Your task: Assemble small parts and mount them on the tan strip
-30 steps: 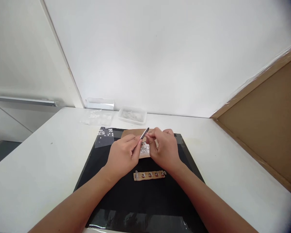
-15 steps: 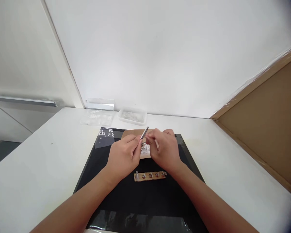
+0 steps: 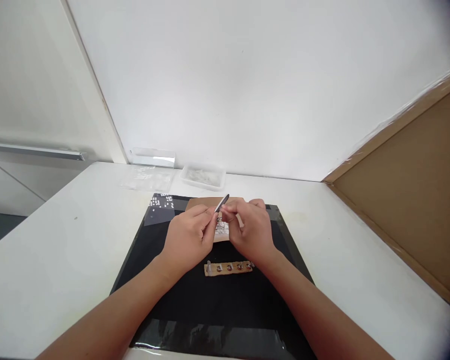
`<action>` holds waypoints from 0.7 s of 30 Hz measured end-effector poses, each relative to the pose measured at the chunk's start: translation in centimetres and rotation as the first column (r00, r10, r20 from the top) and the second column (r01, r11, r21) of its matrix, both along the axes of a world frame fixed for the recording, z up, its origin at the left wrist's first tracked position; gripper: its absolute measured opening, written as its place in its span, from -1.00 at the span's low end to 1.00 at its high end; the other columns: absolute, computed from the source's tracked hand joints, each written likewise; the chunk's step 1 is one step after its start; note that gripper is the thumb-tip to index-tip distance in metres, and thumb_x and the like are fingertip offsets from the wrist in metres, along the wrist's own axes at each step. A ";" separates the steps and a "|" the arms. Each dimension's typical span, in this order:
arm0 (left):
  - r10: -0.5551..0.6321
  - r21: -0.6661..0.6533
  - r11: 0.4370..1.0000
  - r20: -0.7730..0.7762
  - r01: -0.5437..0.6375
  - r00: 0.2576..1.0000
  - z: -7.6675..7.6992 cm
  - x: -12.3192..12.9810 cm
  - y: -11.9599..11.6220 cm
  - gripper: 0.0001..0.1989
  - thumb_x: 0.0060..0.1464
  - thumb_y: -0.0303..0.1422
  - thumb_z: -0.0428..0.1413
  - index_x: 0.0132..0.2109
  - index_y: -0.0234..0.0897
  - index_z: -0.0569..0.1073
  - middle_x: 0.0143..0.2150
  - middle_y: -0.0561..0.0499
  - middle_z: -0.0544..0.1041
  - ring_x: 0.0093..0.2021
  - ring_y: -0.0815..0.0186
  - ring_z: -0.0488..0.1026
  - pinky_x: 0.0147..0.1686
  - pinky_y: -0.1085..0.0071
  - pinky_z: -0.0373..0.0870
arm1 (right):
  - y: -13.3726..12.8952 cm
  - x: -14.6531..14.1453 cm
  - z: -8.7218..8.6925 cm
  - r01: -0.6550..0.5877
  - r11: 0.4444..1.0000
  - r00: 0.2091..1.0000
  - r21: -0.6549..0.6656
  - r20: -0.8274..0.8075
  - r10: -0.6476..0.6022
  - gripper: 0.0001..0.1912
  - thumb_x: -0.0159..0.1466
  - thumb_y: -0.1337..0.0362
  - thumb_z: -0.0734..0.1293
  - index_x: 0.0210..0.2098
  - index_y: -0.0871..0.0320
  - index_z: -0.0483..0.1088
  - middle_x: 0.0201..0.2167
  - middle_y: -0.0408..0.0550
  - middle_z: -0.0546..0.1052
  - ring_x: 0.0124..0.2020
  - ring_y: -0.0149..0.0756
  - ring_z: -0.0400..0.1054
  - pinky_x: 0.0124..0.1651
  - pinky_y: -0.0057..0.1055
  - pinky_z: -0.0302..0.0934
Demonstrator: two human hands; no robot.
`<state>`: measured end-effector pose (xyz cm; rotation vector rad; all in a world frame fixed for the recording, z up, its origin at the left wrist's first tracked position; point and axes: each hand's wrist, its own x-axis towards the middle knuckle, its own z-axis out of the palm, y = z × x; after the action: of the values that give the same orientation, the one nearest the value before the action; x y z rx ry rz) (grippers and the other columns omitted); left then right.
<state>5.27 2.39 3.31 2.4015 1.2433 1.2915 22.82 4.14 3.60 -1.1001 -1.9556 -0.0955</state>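
Note:
My left hand (image 3: 190,235) is closed, pinching a small slim piece with a dark edge and a pale face (image 3: 222,201) between thumb and finger. Its upper end sticks up at a slant. Close against the piece's right side, my right hand (image 3: 252,227) has its fingertips pinched together; what they hold, if anything, is too small to make out. Below both hands lies a tan cardboard strip (image 3: 225,273) with several small shiny round parts and clear tabs in a row. Partly hidden behind my hands is a brown card (image 3: 206,201) bearing small pale bits (image 3: 222,229).
The strip and card lie on a black mat (image 3: 210,310) on a white table (image 3: 60,250). Small white stickers (image 3: 161,201) are at the mat's far left corner. Behind stand a clear plastic tray (image 3: 203,177) and clear sheets (image 3: 146,177). A brown-framed board (image 3: 401,170) rises at right.
The whole view has shifted slightly. My hands keep nearly the same pose, and the slim piece has tilted a little, showing more of its pale face.

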 end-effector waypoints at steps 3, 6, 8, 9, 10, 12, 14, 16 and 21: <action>-0.005 0.001 1.000 0.005 0.005 1.000 -0.1 0.0 0.1 -0.72 0.38 -0.39 0.00 -0.22 -0.28 0.58 -0.32 -0.05 0.56 -0.31 0.33 0.51 -0.25 0.44 0.47 | 0.0 -0.1 0.0 0.010 1.000 1.000 -0.008 -0.028 -0.011 -0.83 0.42 0.35 0.26 -0.33 0.09 0.33 -0.47 -0.22 0.58 -0.49 -0.35 0.41 -0.14 -0.24 0.05; 0.010 -0.011 1.000 0.001 -0.010 1.000 -0.2 -0.1 0.1 -0.72 0.39 -0.39 0.00 -0.22 -0.28 0.59 -0.34 -0.04 0.55 -0.34 0.34 0.49 -0.27 0.44 0.45 | 0.0 -0.2 0.1 0.006 0.999 0.999 -0.047 -0.051 -0.008 -0.82 0.42 0.35 0.27 -0.35 0.09 0.31 -0.47 -0.23 0.56 -0.48 -0.37 0.41 -0.12 -0.23 0.06; 0.011 -0.016 1.000 -0.005 -0.011 1.000 -0.2 -0.1 0.1 -0.72 0.39 -0.39 -0.01 -0.22 -0.28 0.58 -0.34 -0.04 0.55 -0.34 0.34 0.50 -0.28 0.44 0.45 | -0.1 -0.2 0.1 -0.038 0.995 0.999 -0.092 -0.025 0.036 -0.82 0.42 0.36 0.26 -0.35 0.09 0.32 -0.47 -0.24 0.56 -0.47 -0.37 0.41 -0.14 -0.24 0.05; 0.007 -0.017 1.000 -0.007 -0.007 1.000 -0.2 -0.1 0.1 -0.71 0.39 -0.39 -0.01 -0.22 -0.28 0.58 -0.33 -0.04 0.55 -0.33 0.34 0.50 -0.28 0.44 0.45 | -0.2 -0.2 0.1 -0.038 0.995 0.999 -0.097 -0.020 0.037 -0.82 0.41 0.36 0.27 -0.35 0.09 0.33 -0.47 -0.25 0.56 -0.46 -0.37 0.41 -0.14 -0.24 0.05; 0.001 -0.017 1.000 -0.010 -0.001 1.000 -0.1 0.0 0.1 -0.72 0.39 -0.38 -0.01 -0.21 -0.28 0.58 -0.32 -0.05 0.56 -0.32 0.33 0.51 -0.27 0.44 0.46 | -0.2 -0.1 0.1 -0.016 0.996 1.000 -0.086 -0.026 0.014 -0.83 0.41 0.36 0.27 -0.34 0.09 0.33 -0.47 -0.25 0.56 -0.47 -0.37 0.41 -0.14 -0.23 0.04; 0.002 -0.020 1.000 -0.021 -0.002 1.000 -0.2 0.0 0.0 -0.72 0.39 -0.38 -0.02 -0.19 -0.28 0.58 -0.30 -0.05 0.56 -0.32 0.33 0.51 -0.27 0.43 0.46 | -0.1 0.0 0.0 0.043 0.998 0.998 -0.052 -0.047 -0.046 -0.84 0.41 0.35 0.28 -0.34 0.09 0.32 -0.48 -0.26 0.56 -0.50 -0.38 0.40 -0.13 -0.22 0.04; 0.013 -0.024 1.000 -0.034 -0.014 0.999 -0.2 0.0 0.0 -0.73 0.39 -0.38 -0.02 -0.18 -0.28 0.58 -0.30 -0.05 0.56 -0.32 0.33 0.51 -0.26 0.42 0.46 | 0.0 0.0 -0.1 0.040 0.997 0.998 -0.060 -0.041 -0.043 -0.84 0.41 0.36 0.28 -0.33 0.08 0.32 -0.47 -0.26 0.57 -0.50 -0.38 0.40 -0.13 -0.22 0.04; 0.017 -0.023 1.000 -0.046 -0.018 0.999 -0.2 0.0 0.0 -0.72 0.39 -0.38 -0.02 -0.19 -0.28 0.57 -0.31 -0.04 0.55 -0.32 0.33 0.51 -0.27 0.42 0.45 | 0.1 0.0 -0.2 0.011 0.996 1.000 -0.088 -0.014 -0.012 -0.84 0.42 0.36 0.27 -0.33 0.08 0.33 -0.45 -0.25 0.58 -0.48 -0.37 0.41 -0.14 -0.22 0.04; 0.023 -0.038 0.999 -0.038 -0.025 0.999 -0.1 -0.1 0.0 -0.71 0.39 -0.38 -0.02 -0.23 -0.29 0.57 -0.37 -0.02 0.51 -0.37 0.34 0.46 -0.32 0.41 0.39 | 0.0 0.0 -0.2 0.053 0.996 0.998 -0.072 -0.032 -0.055 -0.83 0.42 0.32 0.28 -0.34 0.08 0.32 -0.48 -0.23 0.58 -0.50 -0.34 0.41 -0.16 -0.23 0.04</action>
<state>5.22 2.34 3.17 2.4026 1.2987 1.2224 22.78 4.09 3.40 -1.1937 -1.9124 -0.0370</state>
